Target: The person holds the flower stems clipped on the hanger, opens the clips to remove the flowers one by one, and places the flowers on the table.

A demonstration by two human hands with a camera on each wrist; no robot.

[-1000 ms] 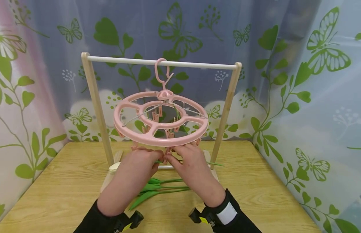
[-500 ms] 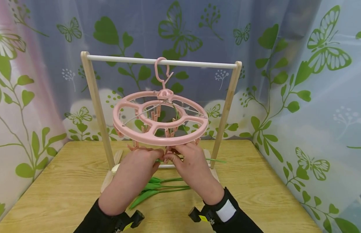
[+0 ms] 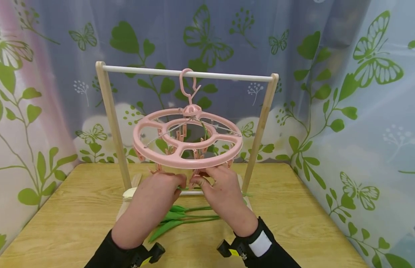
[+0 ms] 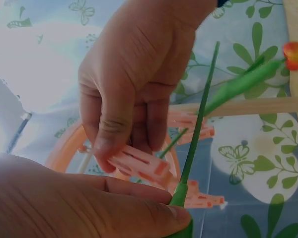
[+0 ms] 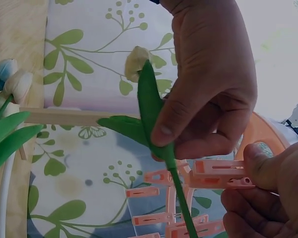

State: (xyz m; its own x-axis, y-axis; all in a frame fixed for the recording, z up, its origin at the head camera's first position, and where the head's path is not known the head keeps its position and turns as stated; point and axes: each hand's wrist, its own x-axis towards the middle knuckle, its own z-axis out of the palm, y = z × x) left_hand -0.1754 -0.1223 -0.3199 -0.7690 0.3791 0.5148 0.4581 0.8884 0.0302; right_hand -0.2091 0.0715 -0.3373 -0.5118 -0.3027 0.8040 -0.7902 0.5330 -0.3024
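Note:
My left hand (image 3: pixel 162 190) pinches an artificial tulip (image 5: pixel 148 94) where its green leaves meet the stem. The tulip's cream flower (image 5: pixel 137 62) sticks out on the left side of that hand, and its thin stem (image 4: pixel 194 136) runs to the right past the clothespins. With thumb and fingers my right hand (image 3: pixel 217 188) grips a pink clothespin (image 4: pixel 141 166) that hangs from the near rim of a round pink drying hanger (image 3: pixel 187 163). The stem lies close beside this clothespin, apart from its jaws in the right wrist view.
The hanger hooks over the white bar (image 3: pixel 234 76) of a wooden rack (image 3: pixel 110 123). Several more clothespins (image 5: pixel 151 218) dangle from its rings. Other tulips with green leaves (image 3: pixel 170 225) lie on the wooden table (image 3: pixel 277 230) below. A red-orange tulip (image 4: pixel 294 55) shows in the left wrist view.
My hands have drawn slightly apart, opening a small gap between them. The tulip has shifted a little down and left, with its stem end lower. The right hand stays at the clothespin.

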